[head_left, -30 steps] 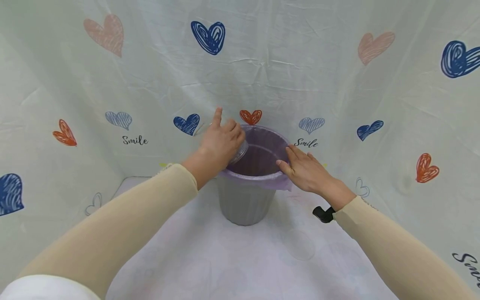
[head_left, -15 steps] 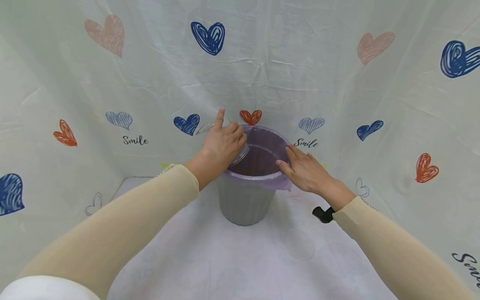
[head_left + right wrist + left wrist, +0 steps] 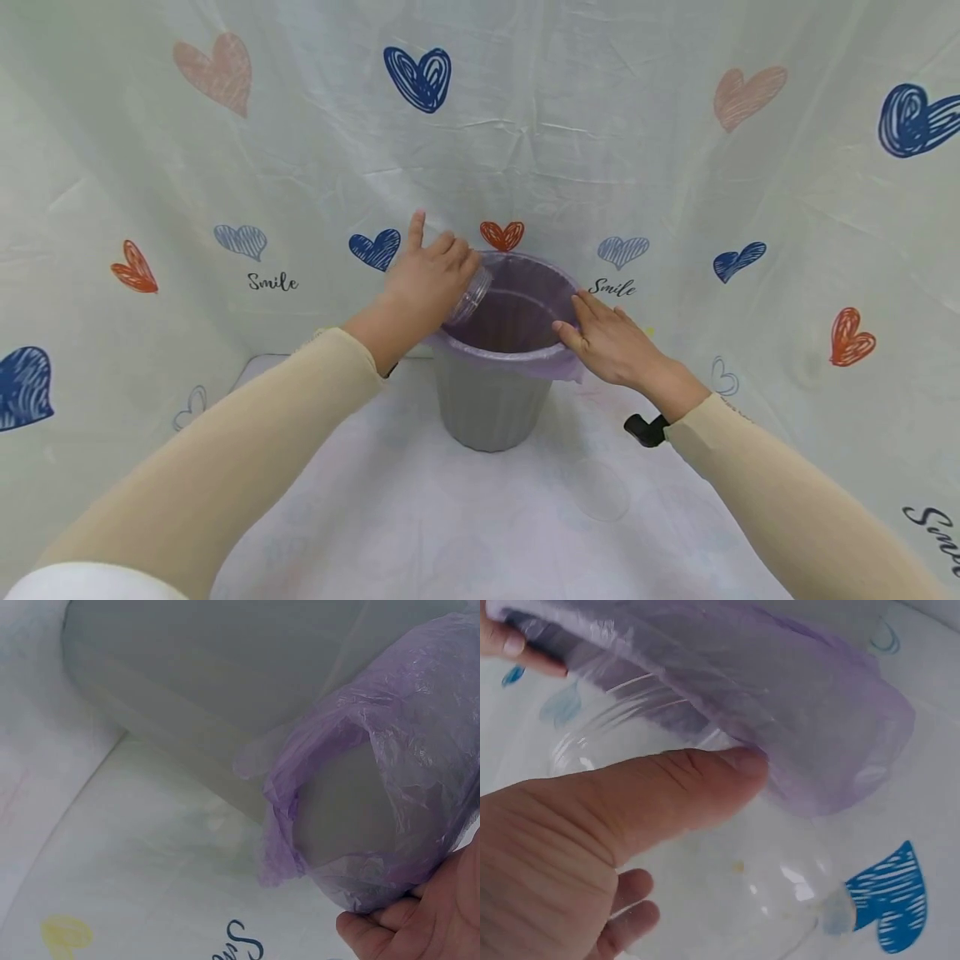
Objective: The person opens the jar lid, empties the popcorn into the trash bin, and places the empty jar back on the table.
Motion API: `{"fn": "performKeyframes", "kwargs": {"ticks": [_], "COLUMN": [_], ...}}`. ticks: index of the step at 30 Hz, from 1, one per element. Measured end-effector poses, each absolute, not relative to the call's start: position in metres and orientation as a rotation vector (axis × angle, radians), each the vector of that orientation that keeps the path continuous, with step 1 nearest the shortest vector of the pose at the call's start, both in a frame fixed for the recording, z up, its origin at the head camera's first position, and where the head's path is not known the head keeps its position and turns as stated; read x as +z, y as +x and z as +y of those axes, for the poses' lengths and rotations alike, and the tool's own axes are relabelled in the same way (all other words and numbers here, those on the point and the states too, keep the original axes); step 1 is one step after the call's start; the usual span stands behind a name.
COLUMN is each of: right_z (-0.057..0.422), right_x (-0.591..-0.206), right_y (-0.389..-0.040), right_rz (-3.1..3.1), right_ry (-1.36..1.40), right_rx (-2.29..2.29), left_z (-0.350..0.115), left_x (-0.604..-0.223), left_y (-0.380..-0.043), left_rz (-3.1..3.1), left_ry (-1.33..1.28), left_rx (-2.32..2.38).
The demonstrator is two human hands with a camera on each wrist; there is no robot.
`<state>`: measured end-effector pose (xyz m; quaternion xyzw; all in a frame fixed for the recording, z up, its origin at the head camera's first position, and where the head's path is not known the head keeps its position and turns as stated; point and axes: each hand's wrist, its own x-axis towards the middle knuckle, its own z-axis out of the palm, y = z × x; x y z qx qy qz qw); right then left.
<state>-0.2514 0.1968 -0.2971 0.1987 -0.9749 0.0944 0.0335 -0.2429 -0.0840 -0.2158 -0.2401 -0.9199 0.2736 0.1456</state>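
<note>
A grey trash bin (image 3: 491, 408) stands upright, lined with a thin purple trash bag (image 3: 525, 287) folded out over its rim. My left hand (image 3: 431, 275) grips a clear jar (image 3: 474, 296), tipped with its ridged end over the left side of the bin's mouth; the index finger sticks up. In the left wrist view the thumb lies across the see-through wall of the jar (image 3: 780, 885), and a small yellowish speck shows there. On the right side, my right hand (image 3: 611, 337) holds the lined rim, thumb on the inner side. Its fingertips (image 3: 356, 930) press the bag from outside.
A white sheet (image 3: 300, 150) printed with hearts and "Smile" lettering hangs behind and on both sides. Pale sheeting (image 3: 450, 517) covers the surface under the bin. A black strap piece (image 3: 645, 430) juts out at the right wrist.
My left hand first edges slightly right, then shifts left with the jar, which stays tipped at the bin's left rim. The right hand and the bin stay put.
</note>
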Motion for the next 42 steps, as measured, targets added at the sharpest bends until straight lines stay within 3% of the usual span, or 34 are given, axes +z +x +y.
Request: {"fn": "performKeyframes", "kwargs": {"ticks": [11,20,25,31,42], "right_z": [0.198,0.196,0.196,0.197,0.196], "right_x": [-0.298,-0.301,-0.300,-0.299,-0.300], "right_y": [-0.253,-0.256,-0.258,-0.260,-0.262], "right_rz": [-3.008,-2.988,-2.973,-2.969,-2.966], "right_ry": [0.595,0.617,0.609,0.595,0.587], "right_rx": [0.333,0.388,0.413,0.440,0.478], "left_z": [-0.138,-0.188,-0.198,-0.200,-0.214], "left_x": [-0.229,-0.307,-0.379,-0.451,-0.494], "left_y": [-0.229,-0.174,-0.154,-0.150,-0.148], "left_rz": [-2.595,-2.474,-2.540,-2.641,-2.690], "left_ry": [-0.548,0.022,0.278,0.281,0.437], "left_rx": [-0.054,-1.102,-1.184,-1.197,-1.272]}}
